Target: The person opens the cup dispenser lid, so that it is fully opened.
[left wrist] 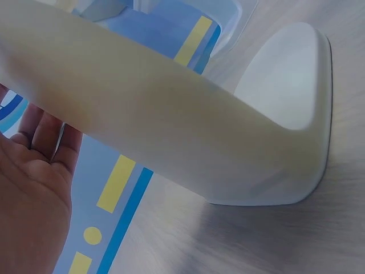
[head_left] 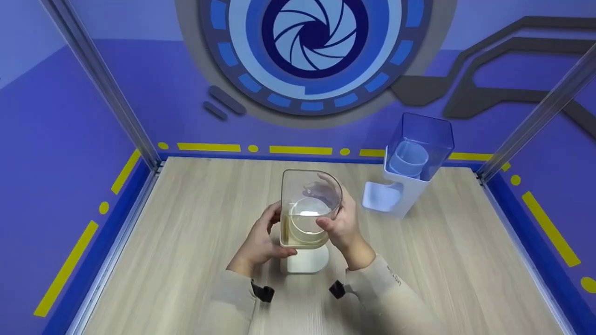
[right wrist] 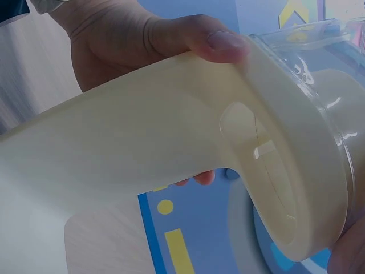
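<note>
L hand (head_left: pixel 263 242) grips the stand (left wrist: pixel 165 114) up top, thumb on front rim, fingers round the back. R hand (head_left: pixel 347 223) clasps the clear tub (head_left: pixel 298 190), which sits atop the stand, mid-table (head_left: pixel 186 260), left of the 2nd unit (head_left: pixel 409 160). Main risk is prob. uneven force: if R hand twists or lifts w/ L hand too loose, stand could tip, tub & all. Too hard a squeeze on slick plastic & a thumb may slip. Swinging R hand wide might clip 2nd unit. Can't tell if the foot (head_left: pixel 307 263) sits flat; if not, a drop's poss.
</note>
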Demonstrator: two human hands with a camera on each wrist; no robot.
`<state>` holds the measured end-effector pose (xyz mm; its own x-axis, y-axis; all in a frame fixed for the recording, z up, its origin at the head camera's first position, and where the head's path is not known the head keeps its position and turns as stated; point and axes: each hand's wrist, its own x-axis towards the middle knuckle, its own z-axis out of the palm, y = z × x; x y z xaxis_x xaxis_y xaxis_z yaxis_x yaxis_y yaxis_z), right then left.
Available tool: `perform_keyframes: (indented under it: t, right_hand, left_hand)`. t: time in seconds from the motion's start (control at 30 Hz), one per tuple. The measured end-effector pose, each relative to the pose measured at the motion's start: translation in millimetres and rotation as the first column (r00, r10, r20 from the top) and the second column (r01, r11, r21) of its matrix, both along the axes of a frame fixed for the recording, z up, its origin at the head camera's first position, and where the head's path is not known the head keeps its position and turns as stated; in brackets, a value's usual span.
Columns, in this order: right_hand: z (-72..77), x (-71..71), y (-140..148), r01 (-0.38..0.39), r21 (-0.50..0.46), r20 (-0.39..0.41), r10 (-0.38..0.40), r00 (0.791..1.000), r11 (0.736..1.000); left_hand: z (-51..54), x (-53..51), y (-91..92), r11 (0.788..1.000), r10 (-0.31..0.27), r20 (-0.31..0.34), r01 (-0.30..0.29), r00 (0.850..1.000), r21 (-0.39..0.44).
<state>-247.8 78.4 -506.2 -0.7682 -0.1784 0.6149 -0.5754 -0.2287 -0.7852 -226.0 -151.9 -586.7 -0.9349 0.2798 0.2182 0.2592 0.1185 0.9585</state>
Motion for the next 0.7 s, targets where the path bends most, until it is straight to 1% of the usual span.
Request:
perform_keyframes:
  t: [0.1, 0.33, 0.4, 0.57, 0.63, 0.7]
  right_hand:
    - [-0.4, -0.5, 0.3, -0.003, -0.001, -0.002, 0.003, 1.000, 1.000]
    - [-1.6, -4.7, 0.3, -0.056, -0.073, 0.027, 0.058, 0.998, 0.996]
    - [-1.2, -4.5, 0.8, -0.045, -0.059, 0.014, 0.046, 0.999, 0.997]
    - [3.5, -1.4, 1.9, 0.010, 0.006, -0.022, -0.010, 1.000, 1.000]
    - [6.2, -0.2, 1.7, 0.020, 0.023, -0.017, -0.020, 1.000, 1.000]
    - [7.9, -0.3, 1.4, 0.012, 0.019, -0.007, -0.012, 1.000, 1.000]
  left_hand:
    - [-0.3, -0.3, -0.1, 1.000, -0.003, 0.006, 0.003, 1.000, 0.012]
    - [-3.0, -0.3, -1.2, 1.000, -0.008, 0.004, 0.008, 1.000, 0.003]
    - [-3.5, -0.6, -1.3, 1.000, -0.010, 0.003, 0.010, 1.000, 0.008]
    - [-2.7, -0.9, -0.6, 1.000, -0.008, 0.001, 0.008, 1.000, 0.009]
    - [-2.2, -0.7, -0.2, 1.000, -0.007, 0.007, 0.007, 1.000, 0.014]
    - [-2.2, -0.4, 0.7, 1.000, -0.001, 0.017, 0.000, 1.000, 0.016]
